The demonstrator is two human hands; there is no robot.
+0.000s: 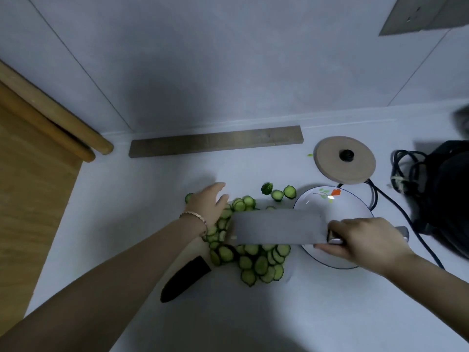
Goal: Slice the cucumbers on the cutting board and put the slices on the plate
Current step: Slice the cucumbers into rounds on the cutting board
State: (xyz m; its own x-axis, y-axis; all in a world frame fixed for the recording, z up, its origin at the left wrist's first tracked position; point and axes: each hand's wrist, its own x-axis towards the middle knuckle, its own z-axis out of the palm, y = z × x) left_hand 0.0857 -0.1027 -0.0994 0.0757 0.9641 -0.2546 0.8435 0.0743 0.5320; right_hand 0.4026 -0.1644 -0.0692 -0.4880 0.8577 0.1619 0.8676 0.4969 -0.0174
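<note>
Right hand (365,237) fingers wrapped on cleaver (276,227) handle, blade running left over cucumber slices (256,262) toward flat, straight-fingered left hand (210,201) at the pile's far edge; plate (330,207) directly under right hand.

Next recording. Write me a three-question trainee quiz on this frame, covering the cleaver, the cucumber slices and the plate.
1. True or false: cucumber slices already lie on the plate.
2. Which hand grips the cleaver? A) left B) right C) both
3. Name the dark thing lying on the white surface beside the left forearm.

Key
1. False: the slices sit piled left of the plate, whose visible part is bare.
2. B: the right hand holds the handle; the left hand rests on the slices with straight fingers.
3. A black sheath.
</note>
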